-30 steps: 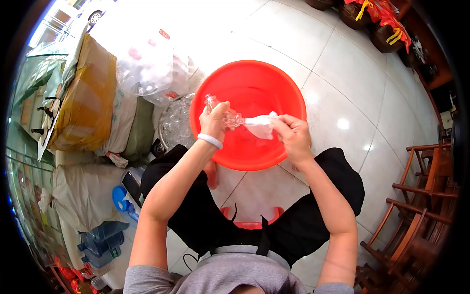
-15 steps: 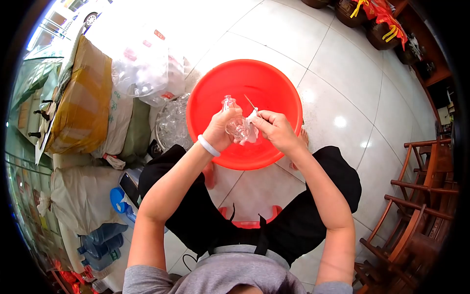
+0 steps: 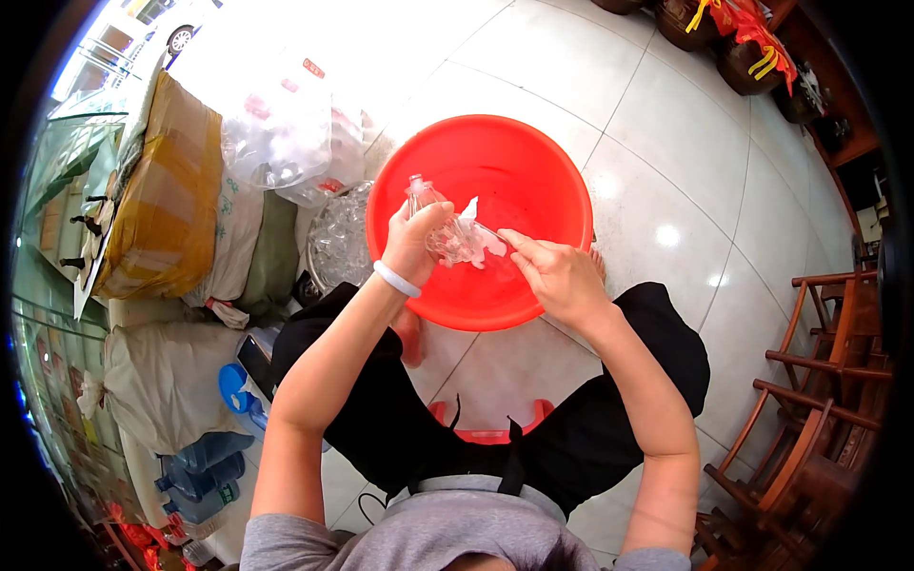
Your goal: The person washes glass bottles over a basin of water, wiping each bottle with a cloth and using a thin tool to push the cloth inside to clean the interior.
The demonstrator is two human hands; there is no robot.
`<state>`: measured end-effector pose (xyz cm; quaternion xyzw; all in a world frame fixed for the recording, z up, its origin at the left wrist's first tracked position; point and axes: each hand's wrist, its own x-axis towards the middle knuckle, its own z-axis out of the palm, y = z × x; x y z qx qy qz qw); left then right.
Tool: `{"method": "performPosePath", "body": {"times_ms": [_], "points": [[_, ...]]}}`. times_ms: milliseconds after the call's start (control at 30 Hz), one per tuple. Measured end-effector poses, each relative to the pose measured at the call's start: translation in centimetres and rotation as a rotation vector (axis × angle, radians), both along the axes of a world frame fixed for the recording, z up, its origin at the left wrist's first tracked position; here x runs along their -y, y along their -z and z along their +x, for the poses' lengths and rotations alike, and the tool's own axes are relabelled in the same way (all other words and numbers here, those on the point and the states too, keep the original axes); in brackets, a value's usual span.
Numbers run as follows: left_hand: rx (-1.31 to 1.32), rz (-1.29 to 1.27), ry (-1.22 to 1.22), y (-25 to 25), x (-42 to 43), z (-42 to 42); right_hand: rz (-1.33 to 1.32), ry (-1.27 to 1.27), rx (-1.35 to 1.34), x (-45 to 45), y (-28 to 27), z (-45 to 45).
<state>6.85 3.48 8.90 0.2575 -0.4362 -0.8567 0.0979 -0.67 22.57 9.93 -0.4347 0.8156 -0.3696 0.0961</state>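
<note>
Red plastic makes up the wide round basin (image 3: 543,176) that stands on the tiled floor (image 3: 666,162) in front of the seated person. Over its left half, inside the line of the rim, is a clear glass bottle (image 3: 421,196), held aslant with its narrow end toward the far left of the rim. The left hand (image 3: 411,243) grasps it, fingers wrapped around its middle, and a white bracelet (image 3: 396,280) circles that wrist. At the bottle's wider end, nearer the basin's centre, a wet-looking white cloth (image 3: 492,246) bunches up; how far it sits inside the glass cannot be told. The right hand (image 3: 564,278), over the basin's near right rim, has its fingers pinched on a thin rod (image 3: 491,231) that points into the cloth.

Just beyond the basin's left edge, a metal bowl (image 3: 311,255) holds a heap of clear glassware (image 3: 343,233). Clear plastic bags (image 3: 281,143) lie behind it, and a taped cardboard box (image 3: 167,190) stands farther left. Along the floor's right edge are dark wooden chairs (image 3: 826,366); dark jars (image 3: 743,68) with red coverings line its far right corner.
</note>
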Motion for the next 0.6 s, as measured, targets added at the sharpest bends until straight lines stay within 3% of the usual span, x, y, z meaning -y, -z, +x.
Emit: {"method": "performPosePath", "body": {"times_ms": [200, 600], "points": [[-0.013, -0.092, 0.039, -0.7, -0.4, 0.0, 0.085, -0.017, 0.015, 0.2, -0.2, 0.3], [-0.022, -0.136, 0.012, -0.1, -1.7, 0.5, -0.128, 0.097, 0.603, 2.0, 2.2, 2.1]]}}
